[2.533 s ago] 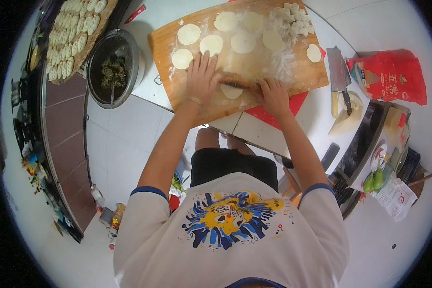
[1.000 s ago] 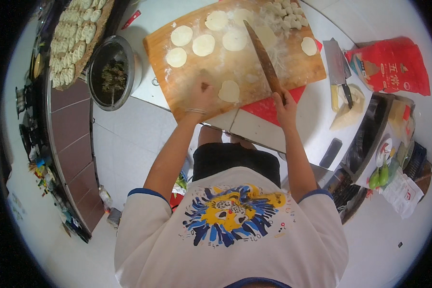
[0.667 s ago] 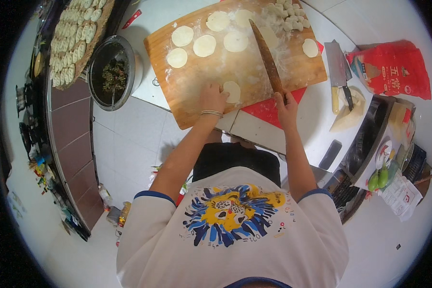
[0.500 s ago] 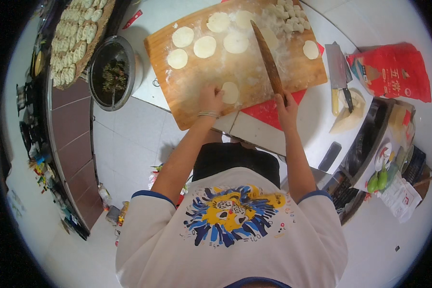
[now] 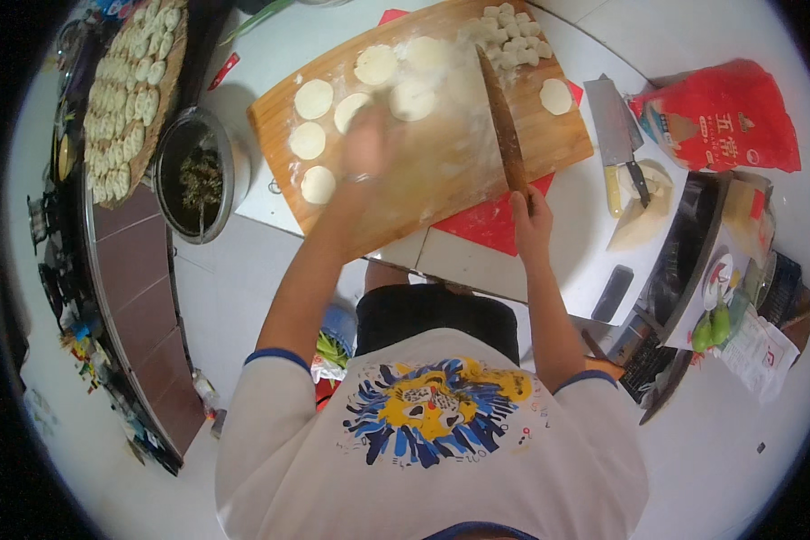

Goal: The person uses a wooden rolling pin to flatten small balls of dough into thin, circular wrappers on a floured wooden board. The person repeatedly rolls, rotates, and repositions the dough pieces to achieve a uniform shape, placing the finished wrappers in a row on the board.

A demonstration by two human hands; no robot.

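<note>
Wooden, tan and dusted with flour, the board [image 5: 427, 184] lies at a slant across the upper centre of the frame. Thin, pale dough rounds [image 5: 314, 99] with soft, slightly uneven edges lie over its left and upper middle; one more sits alone near its right edge. Knobbly dough lumps [image 5: 513, 38] crowd together at its upper right corner, coated in loose white powder.

At right of centre, the right hand [image 5: 531, 220] has its fingers closed around the lower end of a rolling pin [image 5: 502, 121], a long, dark brown, tapering stick that points up the board. The left hand [image 5: 365, 144], left of centre, is smeared by motion blur above the board, near the lower edge of one round; its fingers cannot be made out, so I cannot tell whether it is holding anything.

A red sheet [image 5: 486, 223] shows only where it juts from beneath the board. At upper left, a round bowl [image 5: 231, 166] holds a dark, coarse mixture [image 5: 201, 180], its depth lost in shadow. Pleated dumplings [image 5: 121, 117] fill a rough-edged brown tray [image 5: 176, 67] that the frame's top cuts off.
</note>
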